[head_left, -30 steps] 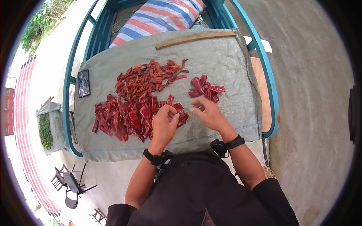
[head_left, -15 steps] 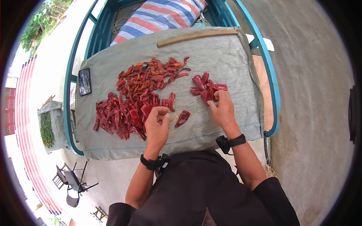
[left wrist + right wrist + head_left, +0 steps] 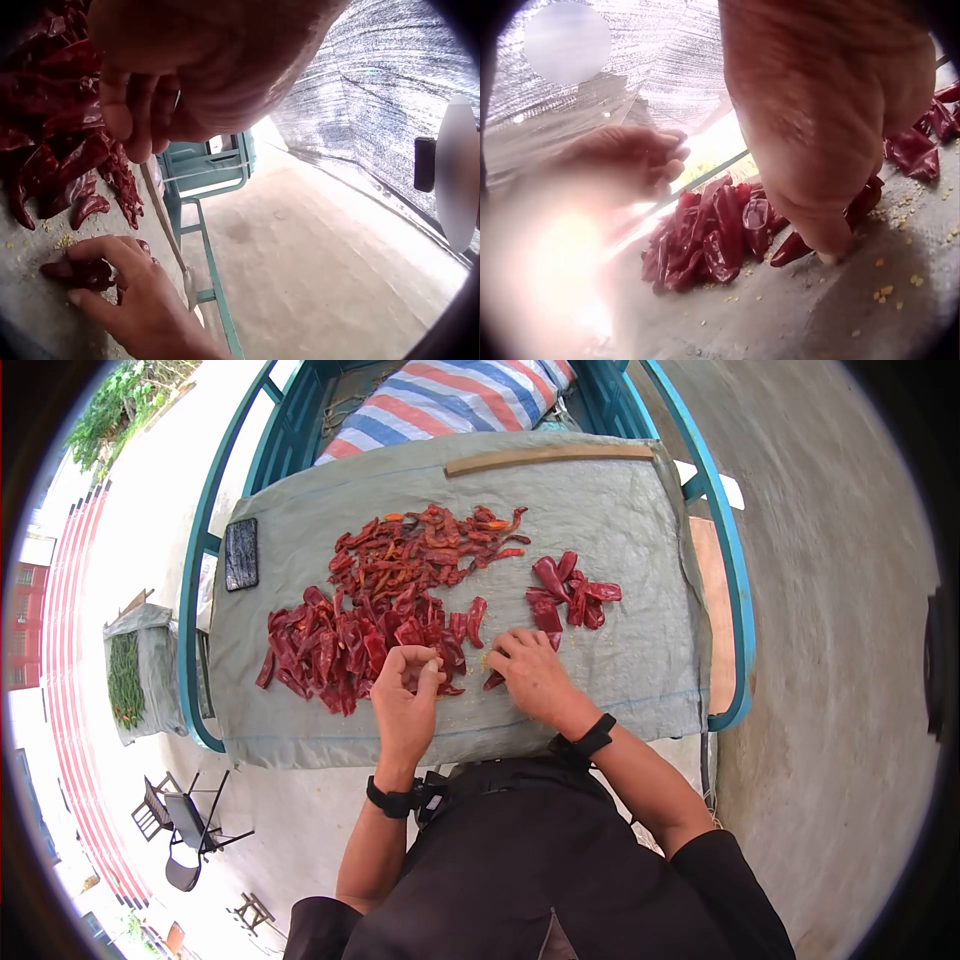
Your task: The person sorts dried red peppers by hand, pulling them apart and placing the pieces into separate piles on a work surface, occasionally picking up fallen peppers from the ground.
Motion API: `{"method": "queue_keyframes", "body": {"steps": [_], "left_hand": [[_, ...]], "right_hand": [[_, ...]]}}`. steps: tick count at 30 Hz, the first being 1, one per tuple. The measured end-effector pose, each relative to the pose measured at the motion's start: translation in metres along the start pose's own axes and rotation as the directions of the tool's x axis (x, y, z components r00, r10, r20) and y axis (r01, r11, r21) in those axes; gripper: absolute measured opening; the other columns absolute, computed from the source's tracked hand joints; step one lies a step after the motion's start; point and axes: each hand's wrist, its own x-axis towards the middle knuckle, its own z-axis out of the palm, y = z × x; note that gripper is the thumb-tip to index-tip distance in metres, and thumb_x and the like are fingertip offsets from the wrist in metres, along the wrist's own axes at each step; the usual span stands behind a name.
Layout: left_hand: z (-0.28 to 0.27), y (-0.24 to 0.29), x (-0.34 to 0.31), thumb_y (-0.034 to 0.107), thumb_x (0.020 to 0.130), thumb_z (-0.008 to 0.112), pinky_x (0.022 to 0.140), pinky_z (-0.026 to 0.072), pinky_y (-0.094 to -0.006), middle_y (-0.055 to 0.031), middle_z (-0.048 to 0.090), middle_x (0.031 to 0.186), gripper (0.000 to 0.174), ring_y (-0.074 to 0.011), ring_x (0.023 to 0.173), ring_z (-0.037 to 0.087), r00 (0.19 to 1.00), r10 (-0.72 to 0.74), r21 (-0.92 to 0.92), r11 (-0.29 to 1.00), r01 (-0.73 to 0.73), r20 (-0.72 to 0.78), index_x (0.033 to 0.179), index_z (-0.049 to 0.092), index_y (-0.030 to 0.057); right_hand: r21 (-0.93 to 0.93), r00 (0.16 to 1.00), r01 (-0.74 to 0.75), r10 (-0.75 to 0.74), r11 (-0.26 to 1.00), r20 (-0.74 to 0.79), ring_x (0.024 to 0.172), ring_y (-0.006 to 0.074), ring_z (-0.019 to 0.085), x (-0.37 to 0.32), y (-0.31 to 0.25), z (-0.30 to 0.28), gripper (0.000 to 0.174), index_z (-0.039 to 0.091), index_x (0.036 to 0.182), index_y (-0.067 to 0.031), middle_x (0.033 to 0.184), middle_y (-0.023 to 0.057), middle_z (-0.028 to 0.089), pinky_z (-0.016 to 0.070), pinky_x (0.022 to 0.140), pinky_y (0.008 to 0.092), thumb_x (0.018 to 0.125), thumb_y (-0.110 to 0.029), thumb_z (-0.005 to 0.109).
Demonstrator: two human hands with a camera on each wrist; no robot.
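Grey sheeting (image 3: 640,685) is spread inside a blue railing (image 3: 740,635), with a heap of red peppers (image 3: 345,650) laid at its left and a smaller cluster (image 3: 577,592) to the right. Between them, one pepper (image 3: 88,275) is pinched by the right hand (image 3: 540,680) (pale seeds (image 3: 886,292) are scattered nearby). The left hand (image 3: 405,705) is held loosely curled beside the heap; whether anything is gripped cannot be told.

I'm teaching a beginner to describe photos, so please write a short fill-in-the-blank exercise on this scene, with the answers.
1. The person's right hand holds a glossy pepper coloured dark ____.
2. In the head view, a black rectangular phone lies on the grey woven sheet, near its ____ edge.
3. The long brown strip along the sheet's far edge is made of ____.
4. Beyond it, plastic sheeting has red, white and ____ stripes.

Missing words: red; left; wood; blue.
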Motion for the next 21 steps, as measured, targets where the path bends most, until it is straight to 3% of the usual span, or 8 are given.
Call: {"method": "queue_keyframes", "body": {"steps": [5,8,11,14,17,20,21], "left_hand": [[-0.009,-0.001,-0.005,0.001,0.106,0.068,0.079,0.0571,-0.0243,-0.0027,0.074,0.1,0.007,-0.0082,0.088,0.07,1.0,0.015,-0.038,0.999,-0.016,-0.017,0.112,0.068,0.001],[-0.014,0.001,-0.009,0.001,0.106,0.068,0.075,0.0552,-0.0232,-0.002,0.074,0.1,0.006,-0.0071,0.088,0.07,1.0,-0.009,-0.053,0.999,0.008,-0.027,0.112,0.068,0.0016],[-0.018,0.0,-0.011,0.002,0.106,0.068,0.071,0.0529,-0.0222,-0.0012,0.075,0.099,0.006,-0.0063,0.087,0.07,0.999,-0.029,-0.063,0.998,0.028,-0.021,0.113,0.068,0.0021],[-0.02,0.002,-0.013,0.002,0.106,0.068,0.07,0.0522,-0.0219,-0.0008,0.075,0.098,0.007,-0.0062,0.086,0.07,0.999,-0.021,-0.065,0.998,0.02,-0.025,0.113,0.068,0.0023],[-0.023,-0.003,-0.015,0.002,0.106,0.068,0.07,0.0521,-0.0219,-0.0006,0.074,0.098,0.007,-0.0059,0.085,0.069,0.999,-0.016,-0.065,0.998,0.014,-0.038,0.113,0.068,0.0024],[-0.023,-0.007,-0.015,0.002,0.106,0.068,0.071,0.053,-0.0221,-0.0008,0.074,0.098,0.007,-0.0058,0.085,0.069,0.999,-0.001,-0.07,0.998,-0.002,-0.049,0.113,0.068,0.0021],[-0.023,-0.007,-0.015,0.002,0.106,0.068,0.072,0.0535,-0.0223,-0.0009,0.074,0.098,0.007,-0.0059,0.085,0.069,0.999,0.003,-0.071,0.997,-0.007,-0.052,0.113,0.067,0.002]], "right_hand": [[-0.069,0.987,-0.049,0.059,0.996,0.149,0.116,0.0307,0.06,0.022,0.008,-0.017,0.03,0.068,0.114,-0.0099,0.112,0.0102,0.063,0.0451,0.098,0.0466,0.085,-0.002,0.066],[-0.041,0.997,0.005,-0.008,0.999,-0.073,0.117,0.0315,0.059,0.044,0.015,-0.022,0.031,0.068,0.114,-0.0096,0.114,0.0106,0.063,0.0452,0.098,0.0466,0.085,-0.001,0.066],[-0.093,0.971,0.14,-0.155,0.986,-0.183,0.119,0.0333,0.059,0.061,0.023,-0.019,0.032,0.068,0.115,-0.0098,0.117,0.0117,0.062,0.0456,0.099,0.0474,0.085,0.0,0.067],[-0.089,0.98,0.078,-0.092,0.993,-0.177,0.126,0.0341,0.056,0.063,0.024,-0.017,0.034,0.068,0.118,-0.0117,0.12,0.0129,0.062,0.0452,0.104,0.0481,0.085,0.0,0.067],[-0.047,0.989,-0.132,0.128,0.99,-0.078,0.123,0.0371,0.062,0.059,0.019,-0.022,0.036,0.067,0.122,-0.0117,0.12,0.0146,0.063,0.0513,0.1,0.0489,0.087,-0.003,0.068],[0.093,0.957,-0.289,0.286,0.953,0.043,0.11,0.04,0.068,0.055,0.002,-0.022,0.034,0.066,0.125,-0.0118,0.117,0.0165,0.064,0.0577,0.089,0.0503,0.091,-0.008,0.069],[0.096,0.965,-0.261,0.26,0.961,0.025,0.106,0.0406,0.069,0.054,-0.002,-0.016,0.033,0.065,0.125,-0.0117,0.116,0.0169,0.065,0.0584,0.086,0.0508,0.093,-0.011,0.07]]}}
